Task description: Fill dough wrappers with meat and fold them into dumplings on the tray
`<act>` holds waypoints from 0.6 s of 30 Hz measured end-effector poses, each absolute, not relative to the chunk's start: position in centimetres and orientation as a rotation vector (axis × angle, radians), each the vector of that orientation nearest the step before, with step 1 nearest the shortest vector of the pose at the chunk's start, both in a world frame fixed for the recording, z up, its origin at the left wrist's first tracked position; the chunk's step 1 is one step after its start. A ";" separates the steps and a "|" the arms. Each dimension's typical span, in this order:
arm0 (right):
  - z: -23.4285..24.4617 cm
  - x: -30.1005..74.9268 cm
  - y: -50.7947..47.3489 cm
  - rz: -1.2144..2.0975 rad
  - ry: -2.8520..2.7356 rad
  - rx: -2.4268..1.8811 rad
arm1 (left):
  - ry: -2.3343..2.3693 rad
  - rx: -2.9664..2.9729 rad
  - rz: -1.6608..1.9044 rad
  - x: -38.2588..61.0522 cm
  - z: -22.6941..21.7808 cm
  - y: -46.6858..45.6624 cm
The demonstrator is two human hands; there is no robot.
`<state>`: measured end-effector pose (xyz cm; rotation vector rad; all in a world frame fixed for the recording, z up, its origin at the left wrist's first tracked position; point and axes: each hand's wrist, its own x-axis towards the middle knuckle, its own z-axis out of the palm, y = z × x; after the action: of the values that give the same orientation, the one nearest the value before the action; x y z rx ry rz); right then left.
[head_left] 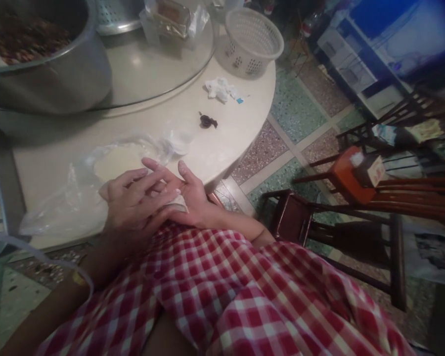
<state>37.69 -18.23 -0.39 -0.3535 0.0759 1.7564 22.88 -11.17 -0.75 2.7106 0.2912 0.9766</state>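
Note:
Palm up at the table's near edge, my right hand [196, 194] carries a small flat white piece, apparently dough [180, 203], its thumb spread away. My left hand [131, 202] lies across that palm from the left, fingers stretched out and touching the white piece. Most of the piece is hidden under these fingers. White smears show on the fingertips. Just beyond my hands lies a pale yellowish mass, likely dough [116, 160], on a crumpled clear plastic bag [70, 202].
A large metal pot [66, 81] with dark chopped filling stands on the glass turntable [141, 79]. At the far right are a white plastic basket [254, 42], crumpled tissue [218, 89] and a small dark lump [207, 120]. Wooden chairs [292, 212] stand to the right.

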 end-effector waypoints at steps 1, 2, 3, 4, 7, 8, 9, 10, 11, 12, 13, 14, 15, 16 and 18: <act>-0.5 37.7 -18.3 1.767 0.073 -0.330 | 0.276 2.708 0.993 22.9 -0.7 -11.2; -0.6 37.8 -18.3 1.781 0.065 -0.311 | 0.269 2.701 1.009 22.9 -0.7 -11.2; -0.8 37.8 -18.3 1.790 0.058 -0.298 | 0.267 2.693 1.020 22.9 -0.7 -11.3; -0.9 37.9 -18.4 1.800 0.053 -0.292 | 0.265 2.687 1.025 22.9 -0.7 -11.3; -1.0 38.0 -18.3 1.804 0.053 -0.296 | 0.262 2.707 0.995 22.8 -0.6 -11.5; -1.0 38.0 -18.2 1.810 0.053 -0.305 | 0.268 2.721 0.978 22.8 -0.6 -11.4; -0.9 38.0 -18.1 1.821 0.051 -0.317 | 0.270 2.734 0.958 22.9 -0.5 -11.4; -0.8 38.0 -18.0 1.834 0.048 -0.333 | 0.260 2.743 0.939 23.0 -0.5 -11.3; -0.7 38.0 -17.9 1.850 0.048 -0.349 | 0.235 2.744 0.921 23.1 -0.5 -11.2; -0.5 38.0 -17.9 1.858 0.053 -0.362 | 0.198 2.738 0.901 23.3 -0.5 -11.1; -0.3 38.0 -17.8 1.853 0.062 -0.374 | 0.156 2.725 0.887 23.4 -0.6 -11.0; -0.2 37.9 -17.8 1.843 0.074 -0.385 | 0.117 2.708 0.880 23.5 -0.6 -10.9; 0.0 37.9 -17.8 1.833 0.088 -0.393 | 0.091 2.696 0.879 23.6 -0.7 -10.8; 0.1 37.9 -17.9 1.818 0.105 -0.397 | 0.085 2.689 0.883 23.7 -0.7 -10.8; 0.2 37.9 -18.0 1.807 0.138 -0.394 | 0.087 2.692 0.889 23.8 -0.8 -10.7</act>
<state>37.88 -17.97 0.22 -0.3945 0.1382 1.8066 23.75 -10.69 -0.79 2.6923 0.0873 0.8891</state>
